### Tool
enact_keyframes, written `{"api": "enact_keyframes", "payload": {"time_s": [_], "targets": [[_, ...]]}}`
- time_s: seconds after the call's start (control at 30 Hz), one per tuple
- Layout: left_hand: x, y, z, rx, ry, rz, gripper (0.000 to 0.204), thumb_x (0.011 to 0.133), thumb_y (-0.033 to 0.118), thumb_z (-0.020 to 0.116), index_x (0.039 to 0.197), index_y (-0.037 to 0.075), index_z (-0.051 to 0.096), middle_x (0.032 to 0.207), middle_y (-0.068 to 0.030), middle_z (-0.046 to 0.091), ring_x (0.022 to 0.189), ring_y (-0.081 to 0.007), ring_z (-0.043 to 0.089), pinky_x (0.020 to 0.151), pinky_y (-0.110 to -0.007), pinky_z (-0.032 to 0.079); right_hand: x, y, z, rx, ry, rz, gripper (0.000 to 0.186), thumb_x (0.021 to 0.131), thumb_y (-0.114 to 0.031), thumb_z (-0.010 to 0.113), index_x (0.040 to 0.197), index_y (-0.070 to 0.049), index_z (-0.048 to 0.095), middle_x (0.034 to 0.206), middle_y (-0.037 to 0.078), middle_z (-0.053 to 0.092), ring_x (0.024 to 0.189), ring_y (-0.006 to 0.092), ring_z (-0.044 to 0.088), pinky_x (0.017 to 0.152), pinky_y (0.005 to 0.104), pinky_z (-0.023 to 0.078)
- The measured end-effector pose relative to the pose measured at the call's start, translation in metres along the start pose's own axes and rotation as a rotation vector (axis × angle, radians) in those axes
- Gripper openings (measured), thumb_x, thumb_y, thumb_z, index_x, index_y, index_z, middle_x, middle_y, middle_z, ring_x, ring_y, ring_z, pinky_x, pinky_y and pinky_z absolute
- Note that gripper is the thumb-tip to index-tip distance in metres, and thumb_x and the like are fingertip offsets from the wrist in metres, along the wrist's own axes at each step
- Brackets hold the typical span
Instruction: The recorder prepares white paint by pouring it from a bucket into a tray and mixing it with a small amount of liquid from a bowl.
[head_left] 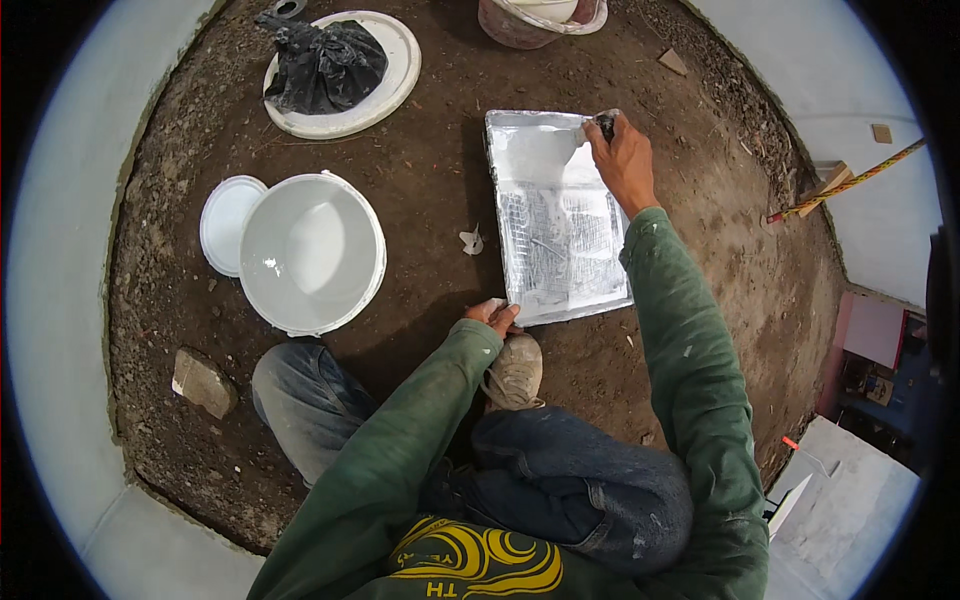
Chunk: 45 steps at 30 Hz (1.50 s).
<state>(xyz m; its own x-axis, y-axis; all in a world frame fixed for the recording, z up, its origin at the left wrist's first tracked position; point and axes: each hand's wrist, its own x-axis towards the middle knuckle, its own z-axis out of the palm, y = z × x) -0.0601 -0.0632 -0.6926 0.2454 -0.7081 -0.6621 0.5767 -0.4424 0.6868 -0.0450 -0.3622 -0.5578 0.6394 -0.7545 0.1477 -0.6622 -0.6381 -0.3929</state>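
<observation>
The paint tray (571, 309) lies on the soil (430, 180) in front of me, its ribbed bed coated with white paint (540, 152). My right hand (627, 168) has its fingers curled tight around a dark-handled tool (605, 126) at the tray's far right corner; the tool's pale end is over the far section, and whether it touches the paint I cannot tell. My left hand (491, 313) has its fingers closed on the near left corner, just beyond my shoe (516, 374). To the left, an open white bucket (362, 272) stands beside a small lid (219, 226). Far left, a black plastic bag (328, 68) rests on a larger lid (401, 72).
</observation>
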Motion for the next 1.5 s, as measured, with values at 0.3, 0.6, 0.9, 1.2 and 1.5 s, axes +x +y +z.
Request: {"api": "enact_keyframes", "payload": {"time_s": [0.3,0.6,0.9,1.2,1.5], "targets": [[0.003,-0.005,0.001,-0.064,0.017,0.039,0.036,0.091,0.017,0.06,0.109,-0.013,0.053,0.101,-0.0183,0.063,0.081,-0.0223,0.065,0.068,-0.032,0.058,0.001,-0.027,0.016,0.041,0.01,-0.098,0.035,0.086,-0.031,0.059,0.082,0.003,0.054,0.069,0.026,0.061,0.068,0.043,0.061,0.063,0.0476,0.047],[-0.006,0.012,-0.001,-0.066,-0.039,0.014,0.034,0.092,0.016,0.058,0.109,-0.013,0.053,0.102,-0.0192,0.062,0.083,-0.0229,0.066,0.069,-0.031,0.058,0.0,-0.051,0.022,0.039,-0.017,-0.099,0.035,0.086,-0.031,0.059,0.081,0.003,0.054,0.07,0.026,0.061,0.069,0.0431,0.061,0.063,0.0473,0.047],[-0.003,0.006,-0.001,-0.066,-0.036,0.011,0.033,0.092,0.017,0.058,0.109,-0.012,0.054,0.103,-0.0189,0.062,0.084,-0.023,0.065,0.071,-0.032,0.058,0.001,-0.068,0.029,0.04,-0.005,-0.111,0.036,0.088,-0.033,0.059,0.082,0.003,0.055,0.069,0.023,0.061,0.067,0.0412,0.061,0.062,0.0452,0.046],[-0.003,0.006,-0.003,-0.081,-0.048,0.018,0.033,0.092,0.017,0.058,0.107,-0.012,0.054,0.102,-0.0191,0.062,0.085,-0.0231,0.064,0.07,-0.033,0.059,0.005,-0.074,0.039,0.131,-0.041,-0.072,0.039,0.085,-0.032,0.06,0.074,0.005,0.051,0.065,0.027,0.059,0.065,0.0426,0.06,0.062,0.0471,0.046],[-0.004,0.001,-0.01,-0.047,-0.059,-0.003,0.037,0.091,0.021,0.06,0.107,-0.012,0.054,0.101,-0.0174,0.061,0.083,-0.0214,0.064,0.067,-0.03,0.058,0.003,-0.062,0.038,0.251,-0.071,0.012,0.04,0.085,-0.033,0.061,0.073,0.005,0.053,0.065,0.027,0.059,0.064,0.0419,0.06,0.062,0.0463,0.046]]}}
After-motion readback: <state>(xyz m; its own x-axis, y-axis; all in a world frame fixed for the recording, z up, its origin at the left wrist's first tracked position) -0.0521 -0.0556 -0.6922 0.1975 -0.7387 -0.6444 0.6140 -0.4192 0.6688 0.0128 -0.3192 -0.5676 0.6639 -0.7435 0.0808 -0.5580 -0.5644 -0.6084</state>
